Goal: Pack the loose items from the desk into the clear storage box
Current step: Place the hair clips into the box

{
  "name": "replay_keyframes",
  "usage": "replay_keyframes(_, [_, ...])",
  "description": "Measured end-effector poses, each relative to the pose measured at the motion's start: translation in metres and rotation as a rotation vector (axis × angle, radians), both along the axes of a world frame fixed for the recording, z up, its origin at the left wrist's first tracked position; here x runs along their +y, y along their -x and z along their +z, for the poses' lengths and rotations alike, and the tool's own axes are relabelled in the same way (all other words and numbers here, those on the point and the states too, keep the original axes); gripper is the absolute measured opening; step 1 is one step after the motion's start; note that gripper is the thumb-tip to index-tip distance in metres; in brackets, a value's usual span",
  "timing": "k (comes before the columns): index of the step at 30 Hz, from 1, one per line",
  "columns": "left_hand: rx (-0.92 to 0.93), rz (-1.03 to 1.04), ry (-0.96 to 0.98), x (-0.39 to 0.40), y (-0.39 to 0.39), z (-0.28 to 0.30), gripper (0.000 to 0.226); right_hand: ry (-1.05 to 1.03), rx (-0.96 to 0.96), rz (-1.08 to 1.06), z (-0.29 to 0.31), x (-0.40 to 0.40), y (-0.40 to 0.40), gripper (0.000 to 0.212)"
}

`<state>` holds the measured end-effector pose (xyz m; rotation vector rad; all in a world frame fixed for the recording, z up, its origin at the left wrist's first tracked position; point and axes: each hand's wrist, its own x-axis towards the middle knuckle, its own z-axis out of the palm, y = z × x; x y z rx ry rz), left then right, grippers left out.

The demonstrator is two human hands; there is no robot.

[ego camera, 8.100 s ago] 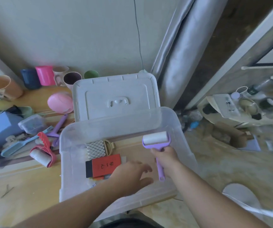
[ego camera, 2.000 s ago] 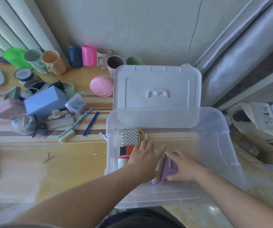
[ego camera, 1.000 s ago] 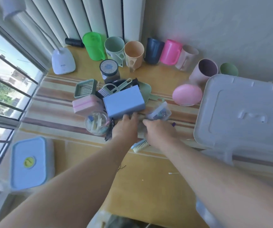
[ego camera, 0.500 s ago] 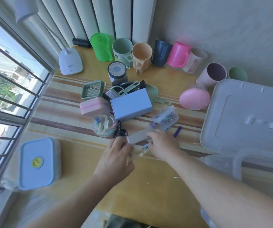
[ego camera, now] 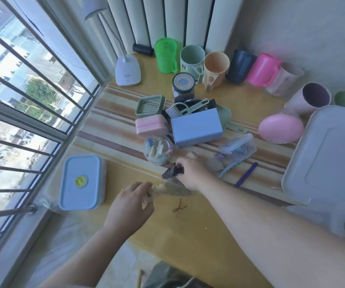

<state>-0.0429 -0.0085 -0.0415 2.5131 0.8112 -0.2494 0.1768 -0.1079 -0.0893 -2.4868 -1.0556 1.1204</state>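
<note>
**Gathering small clips at the desk's near edge**

Stretching across the view, the wooden desk (ego camera: 219, 221) carries a striped mat beyond the fingers. The white box lid (ego camera: 329, 163) lies well to the right of both hands, and only a blurred corner of the clear storage box (ego camera: 321, 221) shows below it, so its contents cannot be seen. Left of the fingers, near the window, sits a blue-lidded container (ego camera: 81, 181) with a yellow smiley sticker on its lid. Beyond the fingertips lie a blue rectangular box (ego camera: 196, 127), a pink oval case (ego camera: 280, 129), a pink soap-like box (ego camera: 151, 125) and a green slotted tray (ego camera: 150, 106). Farther back stands a row of cups (ego camera: 216, 67) in green, sage, peach, navy and pink, with a white lamp base (ego camera: 127, 70) bearing small print too blurred to read, and a dark round jar (ego camera: 183, 85) whose label is also unreadable.

The right hand (ego camera: 192, 171) has its fingers curled, pinching a black toothed hair clip (ego camera: 170, 173) that sticks out to their left. The left hand (ego camera: 129, 204), nearer the body, grips a pale beige claw clip (ego camera: 155, 193), fingers wrapped round it. Just beyond the right fingers sits a clear round tub (ego camera: 158, 149) of small pieces; to their right lie a clear clip box (ego camera: 238, 147), a teal brush (ego camera: 229, 168) and a purple pen (ego camera: 246, 174). A black hairpin (ego camera: 179, 207) rests on the wood between the forearms.
</note>
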Motion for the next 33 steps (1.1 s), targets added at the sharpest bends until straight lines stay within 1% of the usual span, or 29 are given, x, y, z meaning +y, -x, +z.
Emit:
replay_keyframes(1, [0.008,-0.007,-0.001,-0.002,-0.001,0.002,0.048,-0.061,0.011,0.005,0.003,-0.008,0.002,0.016])
replay_keyframes(3, [0.025,-0.018,-0.001,-0.007,-0.002,0.005,0.049,-0.176,0.016,-0.003,0.015,-0.025,0.006,0.018])
replay_keyframes(5, [0.021,-0.035,-0.007,-0.016,-0.009,0.012,0.05,-0.254,0.041,-0.086,0.037,-0.048,0.006,0.019])
replay_keyframes(7, [-0.006,-0.032,-0.006,-0.021,-0.018,0.021,0.05,-0.307,0.115,-0.197,0.065,-0.066,0.003,0.02])
replay_keyframes(9, [-0.08,-0.047,-0.011,-0.041,-0.038,0.039,0.05,-0.384,0.158,-0.295,0.105,-0.104,-0.008,0.019])
replay_keyframes(11, [-0.177,-0.07,-0.005,-0.066,-0.065,0.062,0.051,-0.476,0.137,-0.398,0.14,-0.152,-0.023,0.009])
replay_keyframes(13, [-0.294,-0.138,-0.003,-0.097,-0.096,0.085,0.05,-0.552,0.133,-0.533,0.17,-0.207,-0.04,0.01])
replay_keyframes(14, [-0.352,-0.187,0.004,-0.114,-0.111,0.095,0.049,-0.583,0.121,-0.601,0.181,-0.237,-0.049,0.015])
replay_keyframes(15, [-0.406,-0.241,0.016,-0.133,-0.126,0.103,0.05,-0.609,0.1,-0.665,0.189,-0.27,-0.057,0.019])
replay_keyframes(17, [-0.493,-0.336,0.038,-0.176,-0.155,0.117,0.051,-0.63,0.072,-0.774,0.197,-0.337,-0.07,0.02])
replay_keyframes(19, [-0.56,-0.411,0.055,-0.221,-0.18,0.128,0.05,-0.594,0.058,-0.872,0.191,-0.401,-0.077,0.026])
replay_keyframes(21, [-0.602,-0.471,0.065,-0.264,-0.198,0.133,0.05,-0.464,0.0,-0.9,0.169,-0.454,-0.084,0.032])
replay_keyframes(22, [-0.603,-0.493,0.078,-0.283,-0.204,0.134,0.05,-0.387,-0.001,-0.881,0.154,-0.476,-0.085,0.03])
replay_keyframes(24, [-0.578,-0.515,0.119,-0.317,-0.211,0.131,0.051,-0.239,0.059,-0.859,0.12,-0.508,-0.087,0.023])
replay_keyframes(27, [-0.499,-0.53,0.148,-0.352,-0.211,0.119,0.05,-0.071,0.076,-0.812,0.071,-0.53,-0.091,0.017])
replay_keyframes(28, [-0.465,-0.533,0.15,-0.361,-0.209,0.115,0.049,-0.04,0.066,-0.788,0.06,-0.532,-0.094,0.019])
replay_keyframes(31, [-0.381,-0.518,0.131,-0.376,-0.202,0.104,0.046,0.008,0.024,-0.732,0.037,-0.527,-0.104,0.029])
replay_keyframes(33, [-0.343,-0.51,0.114,-0.381,-0.197,0.099,0.046,0.013,0.012,-0.745,0.026,-0.518,-0.109,0.027])
